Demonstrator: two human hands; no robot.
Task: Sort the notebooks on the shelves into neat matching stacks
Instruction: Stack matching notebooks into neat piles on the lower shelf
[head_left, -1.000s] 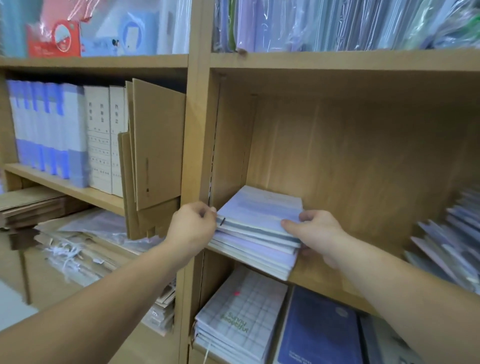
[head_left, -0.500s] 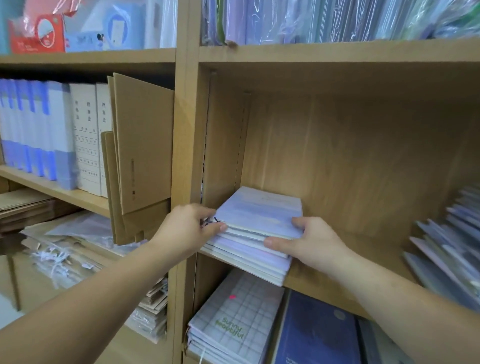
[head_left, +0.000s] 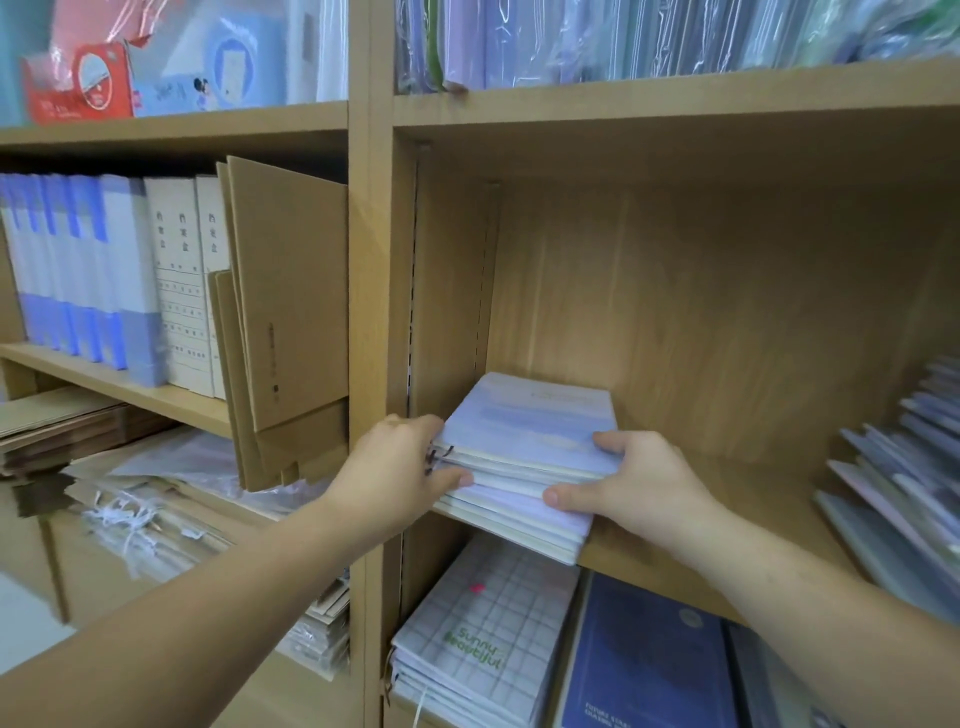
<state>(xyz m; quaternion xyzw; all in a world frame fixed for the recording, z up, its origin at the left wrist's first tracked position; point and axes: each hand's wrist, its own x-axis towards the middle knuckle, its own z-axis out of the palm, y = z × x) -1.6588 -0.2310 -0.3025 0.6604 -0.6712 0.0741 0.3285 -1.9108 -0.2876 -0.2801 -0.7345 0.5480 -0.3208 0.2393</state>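
A stack of thin pale-lavender softcover notebooks (head_left: 524, 441) lay flat at the left end of the wooden shelf (head_left: 753, 499), layers slightly staggered, front corner overhanging the edge. Below, a white grid-covered notebook stack (head_left: 483, 639) lay beside a dark blue notebook (head_left: 649, 665).

Bare forearms (head_left: 218, 613), bare hands (head_left: 395, 470) (head_left: 641, 486)

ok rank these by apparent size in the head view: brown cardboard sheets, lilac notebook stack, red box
1. brown cardboard sheets
2. lilac notebook stack
3. red box; farther away, so true size unsure
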